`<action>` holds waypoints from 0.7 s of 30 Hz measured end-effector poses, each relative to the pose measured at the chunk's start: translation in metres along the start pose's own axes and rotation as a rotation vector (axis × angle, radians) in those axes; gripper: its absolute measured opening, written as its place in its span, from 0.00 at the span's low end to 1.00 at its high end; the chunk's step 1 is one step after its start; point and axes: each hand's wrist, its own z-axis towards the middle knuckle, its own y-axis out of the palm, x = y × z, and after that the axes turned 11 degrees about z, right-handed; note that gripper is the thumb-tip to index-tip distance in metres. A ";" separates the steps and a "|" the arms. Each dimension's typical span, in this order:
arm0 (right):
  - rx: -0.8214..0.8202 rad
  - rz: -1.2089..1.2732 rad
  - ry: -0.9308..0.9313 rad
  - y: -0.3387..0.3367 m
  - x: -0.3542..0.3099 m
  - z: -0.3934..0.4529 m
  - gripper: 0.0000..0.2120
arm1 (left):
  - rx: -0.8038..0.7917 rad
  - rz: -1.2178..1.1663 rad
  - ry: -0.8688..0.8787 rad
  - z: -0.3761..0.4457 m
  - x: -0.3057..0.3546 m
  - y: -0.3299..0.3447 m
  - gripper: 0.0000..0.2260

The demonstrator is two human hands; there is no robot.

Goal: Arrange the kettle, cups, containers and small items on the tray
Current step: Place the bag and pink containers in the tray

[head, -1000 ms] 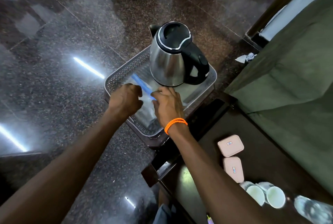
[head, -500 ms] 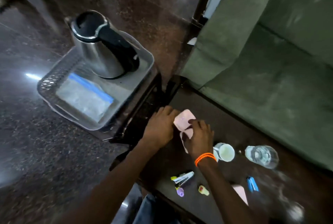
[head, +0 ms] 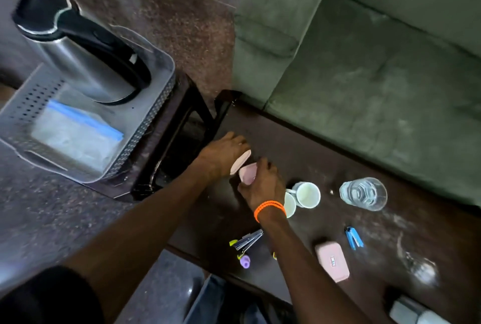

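A steel kettle (head: 78, 55) with a black lid and handle stands in the grey perforated tray (head: 145, 125) at the left, beside a clear zip bag (head: 75, 138) with a blue strip. On the dark table, my left hand (head: 221, 157) grips one pink container (head: 241, 160) and my right hand (head: 263, 185) grips a second pink container (head: 248, 175) right next to it. Two white cups (head: 307, 194) stand just right of my right wrist. A third pink container (head: 331, 261) lies nearer me.
A glass of water (head: 364, 193), a blue stapler (head: 353, 237), a dark stapler (head: 247, 240), a purple item (head: 245, 262) and an empty glass (head: 421, 269) lie on the table. A green sofa (head: 364, 63) borders its far side. The tray rests on a dark stool (head: 179, 146).
Both hands left the zip bag in the tray and moved right to the table, where each closed on a pink container. The view swung right.
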 end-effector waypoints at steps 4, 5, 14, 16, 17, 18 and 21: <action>0.036 0.126 -0.046 -0.027 -0.039 -0.003 0.37 | -0.005 -0.181 -0.123 -0.046 -0.029 -0.042 0.31; 0.038 0.158 -0.064 -0.031 -0.057 -0.005 0.37 | -0.012 -0.194 -0.144 -0.059 -0.039 -0.056 0.34; -0.022 0.238 -0.208 0.000 -0.240 -0.027 0.28 | -0.135 -0.099 -0.372 -0.195 -0.156 -0.124 0.41; -0.075 0.230 -0.208 0.019 -0.268 -0.029 0.29 | -0.203 -0.111 -0.445 -0.213 -0.178 -0.117 0.43; -0.093 0.229 -0.210 0.029 -0.280 -0.030 0.30 | -0.235 -0.113 -0.470 -0.221 -0.188 -0.112 0.44; -0.104 0.224 -0.212 0.040 -0.290 -0.030 0.30 | -0.264 -0.104 -0.486 -0.226 -0.196 -0.106 0.45; -0.127 0.170 -0.239 0.069 -0.307 -0.026 0.31 | -0.336 -0.060 -0.496 -0.233 -0.211 -0.084 0.44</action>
